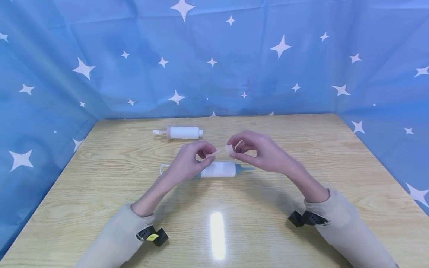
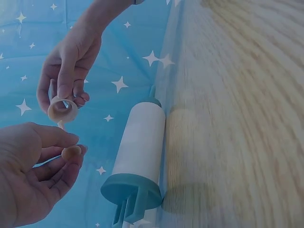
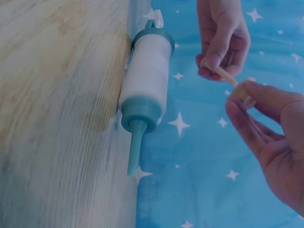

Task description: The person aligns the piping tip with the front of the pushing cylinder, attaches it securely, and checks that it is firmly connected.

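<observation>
My left hand (image 1: 188,160) pinches the wide end of a slim, pale nozzle (image 3: 226,76) between thumb and fingers. Facing it, my right hand (image 1: 263,152) holds a short, pale ring-shaped cap (image 2: 61,113) by its sides, its hollow showing in the left wrist view. The nozzle's thin end points at the cap and lies right at it. Below both hands, a white-barrelled icing syringe (image 1: 219,169) with teal ends lies on the table, its long teal tip (image 3: 135,147) pointing right. My left hand partly covers its plunger end in the head view.
Farther back lies a second icing syringe (image 1: 184,132), white with a pinkish collar and its handle to the left. Both lie on a wood-grain table (image 1: 134,163). A blue curtain with white stars (image 1: 234,74) hangs behind and along the sides.
</observation>
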`<state>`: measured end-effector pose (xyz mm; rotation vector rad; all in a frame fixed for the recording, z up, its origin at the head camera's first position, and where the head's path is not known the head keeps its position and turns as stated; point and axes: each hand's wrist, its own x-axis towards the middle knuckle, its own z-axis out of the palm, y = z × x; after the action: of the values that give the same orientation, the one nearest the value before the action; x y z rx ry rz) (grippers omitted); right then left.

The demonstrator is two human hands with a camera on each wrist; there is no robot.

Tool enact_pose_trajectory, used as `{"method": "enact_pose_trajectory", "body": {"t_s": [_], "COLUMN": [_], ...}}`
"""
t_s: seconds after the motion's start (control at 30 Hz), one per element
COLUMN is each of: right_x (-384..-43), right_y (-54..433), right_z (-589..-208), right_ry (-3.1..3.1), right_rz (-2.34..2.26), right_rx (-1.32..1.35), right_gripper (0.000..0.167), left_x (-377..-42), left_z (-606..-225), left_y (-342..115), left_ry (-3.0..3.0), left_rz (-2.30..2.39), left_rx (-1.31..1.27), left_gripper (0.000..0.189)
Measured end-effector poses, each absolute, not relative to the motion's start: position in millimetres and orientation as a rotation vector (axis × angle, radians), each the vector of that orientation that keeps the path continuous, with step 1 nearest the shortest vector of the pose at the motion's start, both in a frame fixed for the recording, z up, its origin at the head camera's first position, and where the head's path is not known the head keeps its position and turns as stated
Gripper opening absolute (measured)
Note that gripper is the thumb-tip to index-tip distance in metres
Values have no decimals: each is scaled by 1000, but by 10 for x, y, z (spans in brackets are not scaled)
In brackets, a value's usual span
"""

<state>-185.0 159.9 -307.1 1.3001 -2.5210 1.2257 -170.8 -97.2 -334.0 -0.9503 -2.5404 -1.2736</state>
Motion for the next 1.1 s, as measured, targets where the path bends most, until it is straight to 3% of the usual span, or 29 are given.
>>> {"method": "enact_pose_trajectory", "body": {"t_s": [1.1], "right_x": [-1772], "right_y": [1553], "right_z": [-3071], "right_ry": [-2395], "right_rz": [1254], "right_rx": [1388], "right_gripper": [35], "left_x": [-1593], "left_z": [-3269], "left_y": [-940], "left_ry": [-2357], "left_rz": [-1526], "left_rx": [-1112], "left_gripper": [21]}}
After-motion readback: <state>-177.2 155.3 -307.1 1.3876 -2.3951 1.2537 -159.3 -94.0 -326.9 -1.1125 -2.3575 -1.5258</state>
